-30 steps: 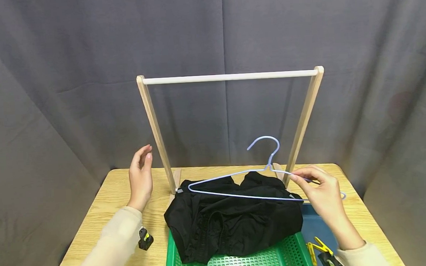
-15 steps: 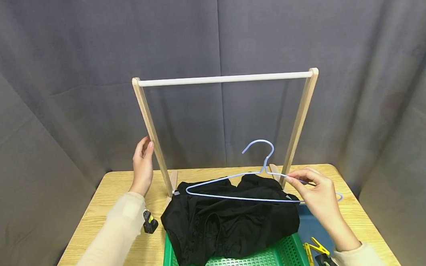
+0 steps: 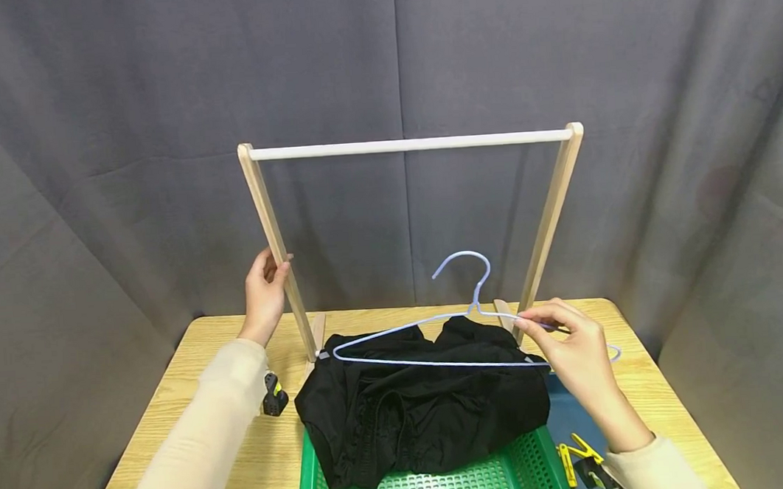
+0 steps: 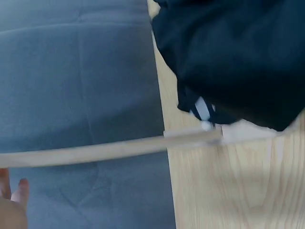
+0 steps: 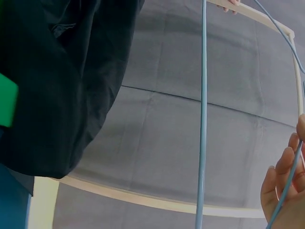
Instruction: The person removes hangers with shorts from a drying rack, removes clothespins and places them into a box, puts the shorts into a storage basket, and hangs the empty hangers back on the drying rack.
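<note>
My right hand [image 3: 573, 349] pinches a light-blue wire clothes hanger [image 3: 431, 363] by its right shoulder. The hanger's hook [image 3: 475, 258] points up and curves left; its long bottom bar crosses in front of a crumpled black garment [image 3: 433, 412]. In the right wrist view the fingers [image 5: 285, 167] are curled at the hanger wire. My left hand [image 3: 264, 295] grips the left wooden post [image 3: 274, 228] of a small clothes rack, thumb in front and fingers wrapped behind, partly hidden by the wood. The garment drapes over the back of a green basket [image 3: 545, 458].
The rack's white rail [image 3: 406, 145] spans above, between both posts. Right of the basket lies a blue tray [image 3: 569, 412] with a yellow clothes peg [image 3: 581, 449]. Everything stands on a wooden table [image 3: 168, 411], grey curtains [image 3: 395, 67] behind.
My left hand has moved in from beside the rack and taken hold of its left post. The hanger, in my right hand, has shifted slightly left.
</note>
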`<state>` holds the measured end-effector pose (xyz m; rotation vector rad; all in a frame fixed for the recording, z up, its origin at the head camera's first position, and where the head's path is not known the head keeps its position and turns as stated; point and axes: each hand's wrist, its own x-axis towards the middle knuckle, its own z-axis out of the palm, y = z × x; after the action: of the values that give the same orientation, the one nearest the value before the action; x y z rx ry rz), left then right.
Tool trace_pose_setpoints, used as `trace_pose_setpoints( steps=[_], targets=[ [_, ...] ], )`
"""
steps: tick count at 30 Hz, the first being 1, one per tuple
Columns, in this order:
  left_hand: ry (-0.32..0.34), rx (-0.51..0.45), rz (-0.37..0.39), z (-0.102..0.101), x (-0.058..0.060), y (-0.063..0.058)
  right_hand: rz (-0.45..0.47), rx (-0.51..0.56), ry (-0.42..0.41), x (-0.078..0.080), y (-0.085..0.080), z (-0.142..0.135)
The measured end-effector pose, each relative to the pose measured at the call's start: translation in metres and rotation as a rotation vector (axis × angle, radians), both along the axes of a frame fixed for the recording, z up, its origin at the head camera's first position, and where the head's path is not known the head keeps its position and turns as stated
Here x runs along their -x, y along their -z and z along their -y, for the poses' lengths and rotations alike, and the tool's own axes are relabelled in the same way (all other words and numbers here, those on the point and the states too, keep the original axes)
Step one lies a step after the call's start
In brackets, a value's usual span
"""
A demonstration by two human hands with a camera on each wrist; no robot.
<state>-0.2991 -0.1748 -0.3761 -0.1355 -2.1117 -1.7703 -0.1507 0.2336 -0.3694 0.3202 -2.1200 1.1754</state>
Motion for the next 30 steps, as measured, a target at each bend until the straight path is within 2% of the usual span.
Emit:
trace_pose_setpoints(
  steps=[2,4,8,11,14,22,30],
  targets=[
    [0.006,0.013,0.003,0.001,-0.001,-0.001,-0.009,-0.017,-0.004,0.003,-0.002,0.001],
    [0.024,0.016,0.013,0.001,-0.007,-0.008,-0.018,-0.031,-0.009,0.006,-0.007,0.002],
    [0.052,0.020,0.043,0.002,-0.006,-0.009,-0.050,-0.053,-0.031,0.012,-0.017,0.003],
    [0.048,0.021,0.028,0.005,0.003,0.001,-0.080,-0.065,-0.048,0.019,-0.026,0.004],
    [0.039,0.017,0.015,0.004,0.003,0.002,-0.110,-0.065,-0.055,0.026,-0.034,0.006],
    [0.047,-0.009,0.059,0.003,0.000,0.005,-0.156,-0.052,-0.025,0.050,-0.052,0.012],
    [-0.004,-0.032,0.038,-0.002,0.000,0.006,-0.230,-0.035,0.000,0.076,-0.071,0.011]
  ],
)
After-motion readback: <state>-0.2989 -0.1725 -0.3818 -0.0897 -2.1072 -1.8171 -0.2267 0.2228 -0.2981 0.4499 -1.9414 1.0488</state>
